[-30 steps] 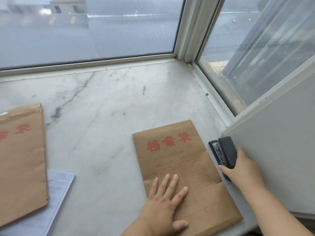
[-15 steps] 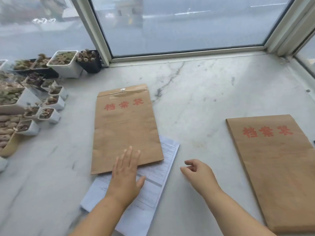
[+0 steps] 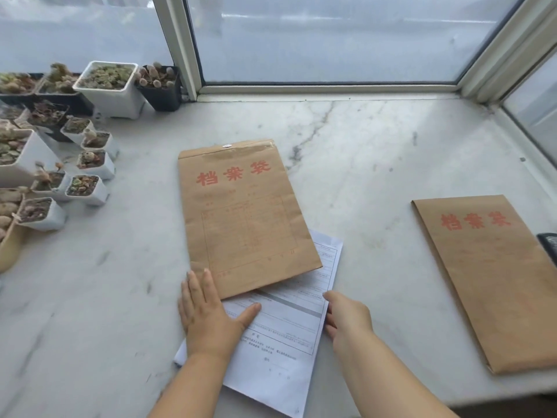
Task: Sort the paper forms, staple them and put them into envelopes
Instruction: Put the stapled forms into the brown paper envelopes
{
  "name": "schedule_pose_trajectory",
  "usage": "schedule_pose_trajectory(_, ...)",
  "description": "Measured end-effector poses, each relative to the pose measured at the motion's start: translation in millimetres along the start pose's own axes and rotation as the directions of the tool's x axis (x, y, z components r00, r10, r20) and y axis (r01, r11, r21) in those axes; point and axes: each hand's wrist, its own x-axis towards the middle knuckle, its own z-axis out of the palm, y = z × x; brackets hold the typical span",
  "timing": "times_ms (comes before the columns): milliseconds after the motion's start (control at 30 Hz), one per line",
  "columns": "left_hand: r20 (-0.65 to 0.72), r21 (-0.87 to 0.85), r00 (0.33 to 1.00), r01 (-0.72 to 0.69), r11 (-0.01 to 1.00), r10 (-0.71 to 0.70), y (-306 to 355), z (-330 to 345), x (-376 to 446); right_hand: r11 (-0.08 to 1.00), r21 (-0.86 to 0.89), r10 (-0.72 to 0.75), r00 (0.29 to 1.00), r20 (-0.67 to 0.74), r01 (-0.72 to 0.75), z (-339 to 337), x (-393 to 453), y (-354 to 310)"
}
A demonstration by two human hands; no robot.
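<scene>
Paper forms: a small stack of white printed sheets, lying askew on the marble sill at the near centre of the head view, upper part tucked beneath a brown envelope. Envelope, centre: kraft paper, red characters and a faint printed grid, flap end with a round fastener pointing toward the window; it lay on top of the forms, not around them. Left hand: flat, fingers straight, palm on the left edge of the forms, fingertips reaching onto the envelope's near corner, thumb spread across the sheet; pressing, gripping nothing. Right hand: at the right edge of the forms, fingers bent against the paper edge; whether it had pinched the sheets or only touched them could not be told. Second envelope: same kind, well apart to the right, flat on the sill; its contents could not be seen. Stapler: a dark object cut by the right frame edge, just beside the second envelope, taken to be this. Succulent pots: cluster at far left. Progress, as judged: these forms showed no visible staple and sat outside any envelope, so sorting, stapling and filling appeared outstanding for this set.
</scene>
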Motion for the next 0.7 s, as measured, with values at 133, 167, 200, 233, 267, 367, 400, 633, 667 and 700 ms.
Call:
schedule_pose_trajectory(133, 0.021, 0.021, 1.0, 0.01, 1.0, -0.01, 1.5, -0.6, 0.8, 0.998, -0.058, 0.006, 0.999, -0.033, -0.008, 10.8, 9.0, -0.4)
schedule_pose_trajectory(167, 0.025, 0.022, 1.0, 0.005, 1.0, -0.006, 0.4, 0.1, 0.7, 0.998, -0.057, -0.006, 1.0, -0.027, 0.004, 12.3, 11.0, 2.7)
schedule_pose_trajectory(200, 0.027, 0.023, 1.0, -0.001, 1.0, 0.0, -0.5, 0.6, 1.0, 0.998, -0.053, -0.023, 1.0, -0.011, 0.022, 13.4, 12.5, 4.9)
schedule_pose_trajectory(233, 0.025, 0.023, 1.0, -0.007, 1.0, 0.006, -1.1, 1.4, 1.2, 0.999, -0.045, -0.028, 1.0, 0.013, 0.028, 14.1, 12.3, 6.7)
schedule_pose_trajectory(267, 0.021, 0.018, 1.0, -0.012, 1.0, 0.011, -1.3, 1.5, 1.1, 0.999, -0.032, -0.019, 0.999, 0.035, 0.02, 13.3, 9.2, 8.5)
schedule_pose_trajectory(367, -0.004, 0.021, 1.0, -0.007, 1.0, 0.007, -1.6, 2.7, 0.1, 0.999, -0.018, 0.037, 0.99, 0.139, -0.035, 2.0, -4.1, 18.1)
schedule_pose_trajectory(400, -0.007, 0.02, 1.0, -0.005, 1.0, 0.005, -1.5, 2.7, 0.7, 0.998, -0.053, 0.038, 0.985, 0.166, -0.029, -2.6, -6.0, 25.2)
schedule_pose_trajectory(633, -0.059, 0.014, 0.996, -0.07, 0.997, 0.071, 4.2, -5.5, 0.6, 0.973, -0.167, -0.113, 0.963, 0.244, 0.157, -13.0, -13.5, 68.7)
schedule_pose_trajectory(667, -0.107, 0.06, 0.986, -0.124, 0.99, 0.13, 5.2, -8.0, 3.9, 0.97, -0.168, -0.133, 0.961, 0.243, 0.177, -13.7, -12.5, 66.2)
schedule_pose_trajectory(700, -0.145, 0.12, 0.964, -0.205, 0.971, 0.221, 5.5, -10.1, 9.3, 0.965, -0.17, -0.157, 0.957, 0.243, 0.201, -15.5, -10.4, 62.7)
